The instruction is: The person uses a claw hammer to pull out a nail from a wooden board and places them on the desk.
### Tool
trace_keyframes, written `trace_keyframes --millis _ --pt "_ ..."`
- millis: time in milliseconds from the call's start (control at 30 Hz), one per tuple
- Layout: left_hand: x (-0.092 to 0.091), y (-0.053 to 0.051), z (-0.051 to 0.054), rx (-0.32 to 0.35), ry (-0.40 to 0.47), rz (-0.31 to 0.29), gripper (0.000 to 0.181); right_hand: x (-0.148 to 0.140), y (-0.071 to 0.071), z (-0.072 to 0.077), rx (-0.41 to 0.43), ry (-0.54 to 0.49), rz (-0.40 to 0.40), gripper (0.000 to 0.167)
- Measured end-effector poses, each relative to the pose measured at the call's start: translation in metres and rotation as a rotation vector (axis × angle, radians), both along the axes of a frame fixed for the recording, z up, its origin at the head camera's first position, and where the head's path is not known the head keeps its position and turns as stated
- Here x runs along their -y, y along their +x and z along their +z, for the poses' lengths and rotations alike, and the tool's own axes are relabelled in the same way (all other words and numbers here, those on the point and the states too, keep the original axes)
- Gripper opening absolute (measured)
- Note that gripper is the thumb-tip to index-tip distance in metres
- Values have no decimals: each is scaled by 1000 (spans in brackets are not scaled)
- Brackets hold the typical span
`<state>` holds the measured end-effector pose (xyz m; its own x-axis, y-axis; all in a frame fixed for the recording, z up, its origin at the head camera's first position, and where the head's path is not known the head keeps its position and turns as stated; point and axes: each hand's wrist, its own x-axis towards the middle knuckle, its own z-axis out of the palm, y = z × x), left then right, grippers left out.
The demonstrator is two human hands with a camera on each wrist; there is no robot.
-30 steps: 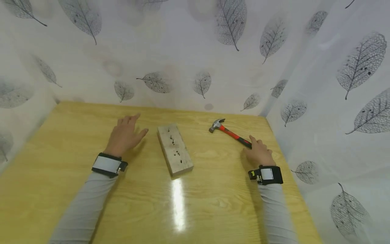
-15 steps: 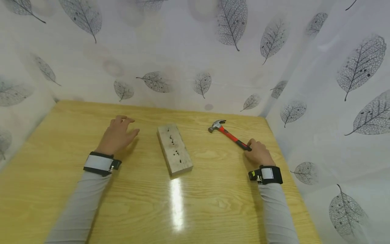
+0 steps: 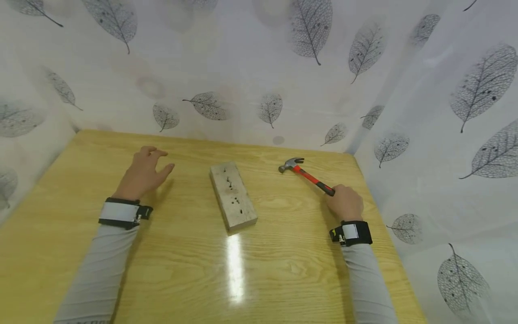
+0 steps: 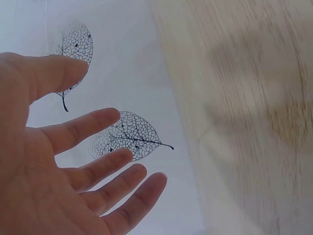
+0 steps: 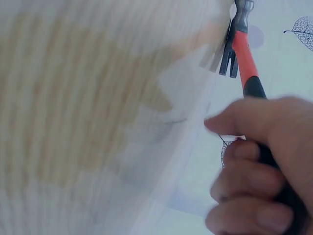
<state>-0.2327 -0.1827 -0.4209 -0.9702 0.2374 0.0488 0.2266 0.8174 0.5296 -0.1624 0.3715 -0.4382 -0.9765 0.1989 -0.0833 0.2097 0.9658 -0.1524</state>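
A hammer with a steel claw head and a red and black handle (image 3: 308,176) reaches left and back from my right hand (image 3: 346,202). In the right wrist view the fingers of my right hand (image 5: 264,166) curl round the black part of the hammer's handle (image 5: 246,58). My left hand (image 3: 139,174) is left of the pale wooden block (image 3: 232,195), apart from it and holding nothing. Its spread, slightly bent fingers show in the left wrist view, where the hand (image 4: 73,156) is before the leaf-patterned sheet. Several dark holes mark the block's top.
The wood-grain table (image 3: 186,279) has its back edge along a white sheet (image 3: 243,63) printed with grey leaves. The sheet also rises beside the table's right edge. A bright reflection lies on the tabletop below the block.
My right hand has closed round the end of the hammer's handle, which it only touched before. The hammer has shifted slightly. My left hand has moved left, farther from the block.
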Motion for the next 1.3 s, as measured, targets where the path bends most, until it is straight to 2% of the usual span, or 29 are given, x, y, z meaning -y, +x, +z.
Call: trace_keyframes --millis 133,333,567,667,733,800,900,967,1033,1100,1167,1300 --pt "2 -1 1 -1 -3 -1 61 4 4 3 -64 64 -40 27" --pt "0 1 2 -27 4 -3 57 16 12 11 -84 50 -27 25" --pt "-7 3 9 -10 -4 -32 56 42 19 36 -136 -1 6 19" --pt "-8 7 16 -17 -13 -40 55 59 20 49 -139 12 32 20" --pt "-13 11 23 -47 -3 -56 55 72 18 56 -150 25 57 18" --pt "-23 16 28 -118 9 -87 54 88 15 63 -165 34 88 13" --pt "-50 24 35 -269 36 -165 52 112 10 70 -199 47 141 11" --pt "-71 31 36 -361 43 -238 55 129 7 75 -210 59 174 14" --pt "-92 39 36 -425 46 -317 58 144 6 77 -213 74 200 16" --pt "-109 46 34 -452 49 -392 60 159 5 77 -208 88 226 18" --pt "-120 51 31 -467 45 -441 61 173 6 76 -194 87 257 19" --pt "-129 56 25 -459 13 -446 55 197 6 76 -186 86 329 20"
